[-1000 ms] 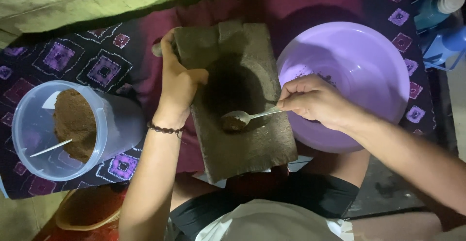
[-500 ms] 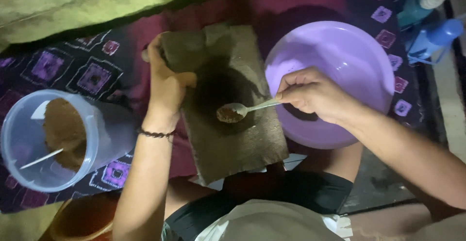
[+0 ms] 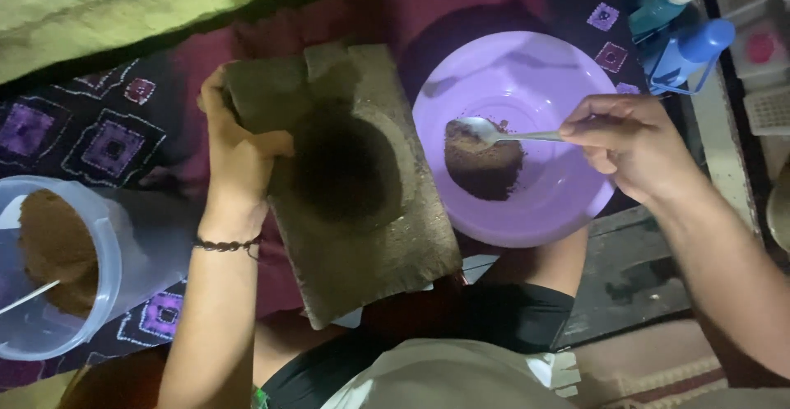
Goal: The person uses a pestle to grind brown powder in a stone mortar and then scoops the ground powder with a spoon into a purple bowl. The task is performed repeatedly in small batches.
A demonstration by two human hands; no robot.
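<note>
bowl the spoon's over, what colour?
Light purple bowl, brown powder inside; spoon in right hand. Head view.

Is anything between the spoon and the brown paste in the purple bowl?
Nothing visible. The spoon, held by the right hand, sits right over the brown paste inside the purple bowl.

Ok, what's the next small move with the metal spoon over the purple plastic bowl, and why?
Probably tip the metal spoon to drop its load: the right hand holds it over the brown powder heap in the round purple plastic bowl, while the left hand steadies the grey stone grinding slab.
</note>
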